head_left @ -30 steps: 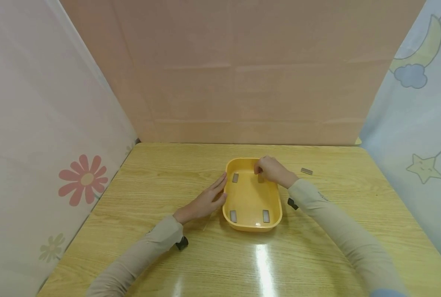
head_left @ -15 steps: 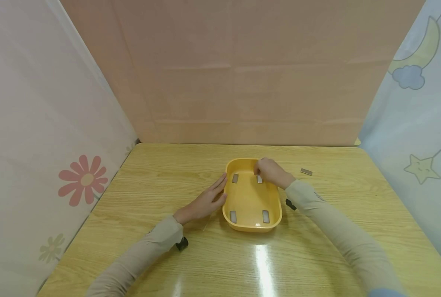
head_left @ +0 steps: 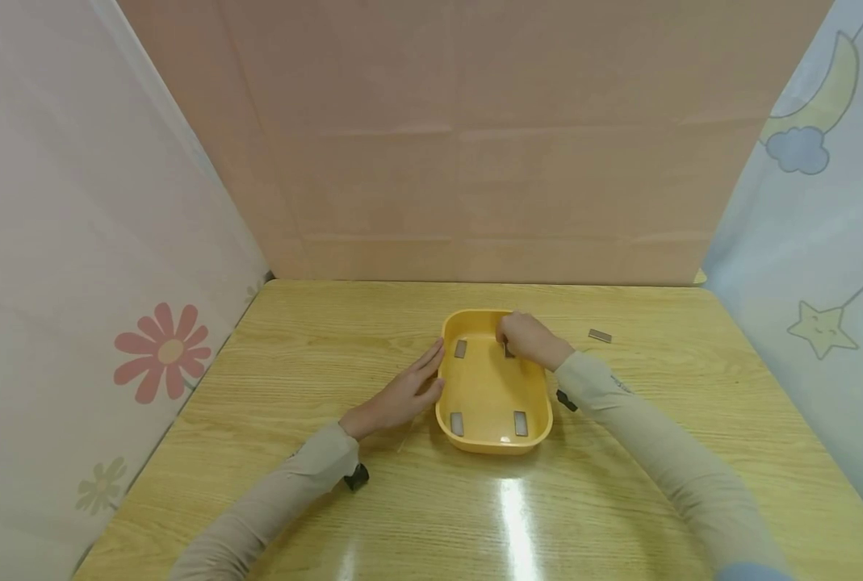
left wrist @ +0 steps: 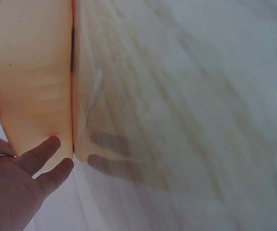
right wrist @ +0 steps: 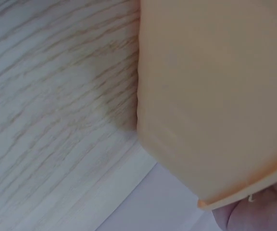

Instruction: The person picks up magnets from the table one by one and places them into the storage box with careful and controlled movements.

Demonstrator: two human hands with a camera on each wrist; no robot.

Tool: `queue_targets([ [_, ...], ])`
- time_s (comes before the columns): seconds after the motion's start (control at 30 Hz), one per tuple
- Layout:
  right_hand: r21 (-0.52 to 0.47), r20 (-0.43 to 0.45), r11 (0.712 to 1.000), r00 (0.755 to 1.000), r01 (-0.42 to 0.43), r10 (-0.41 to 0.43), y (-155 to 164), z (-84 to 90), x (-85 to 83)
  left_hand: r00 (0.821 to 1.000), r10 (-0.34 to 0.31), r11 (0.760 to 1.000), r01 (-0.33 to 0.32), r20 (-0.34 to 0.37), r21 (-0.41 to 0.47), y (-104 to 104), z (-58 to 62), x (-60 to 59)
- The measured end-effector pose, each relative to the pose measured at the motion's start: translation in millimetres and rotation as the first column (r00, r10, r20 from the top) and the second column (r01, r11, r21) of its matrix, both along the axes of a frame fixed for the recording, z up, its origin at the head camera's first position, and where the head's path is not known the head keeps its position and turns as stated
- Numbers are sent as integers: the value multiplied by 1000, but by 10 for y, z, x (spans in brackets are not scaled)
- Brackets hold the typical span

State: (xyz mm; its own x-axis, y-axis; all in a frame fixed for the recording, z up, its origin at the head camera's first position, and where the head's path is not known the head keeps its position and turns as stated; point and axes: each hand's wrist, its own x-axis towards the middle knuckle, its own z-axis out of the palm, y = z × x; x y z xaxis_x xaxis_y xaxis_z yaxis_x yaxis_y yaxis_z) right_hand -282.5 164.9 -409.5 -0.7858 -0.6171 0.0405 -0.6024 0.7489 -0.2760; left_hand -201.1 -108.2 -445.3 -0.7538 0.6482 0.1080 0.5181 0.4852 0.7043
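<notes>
A yellow plastic tray [head_left: 491,386] sits on the wooden table, with a small grey strip near each inner corner: far left [head_left: 460,349], near left [head_left: 456,422] and near right [head_left: 521,422]. My right hand [head_left: 507,344] reaches into the tray's far right corner, its fingers curled down and pinching the fourth grey strip [head_left: 508,352], which is mostly hidden. My left hand [head_left: 411,389] lies flat on the table with straight fingers touching the tray's left wall. The left wrist view shows these fingers [left wrist: 44,161] against the tray wall [left wrist: 32,82]. The right wrist view shows the tray's outer wall [right wrist: 215,96].
One more grey strip [head_left: 600,336] lies loose on the table [head_left: 329,339] to the right of the tray. A pink panel stands behind the table, with patterned curtains on the left and right sides.
My right hand has shifted slightly left over the far right strip, covering more of it. The left hand and the tray have not moved.
</notes>
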Motion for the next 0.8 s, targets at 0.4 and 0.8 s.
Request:
queue_targets([
  [0.4, 73, -5, 997, 1000, 16, -16, -31, -1, 26, 1000, -4, 1000, 4, -4, -5, -2, 5, 6],
  [0.8, 48, 2, 999, 1000, 11, -12, -29, 5, 36, 1000, 3, 1000, -3, -12, -3, 2, 14, 8],
])
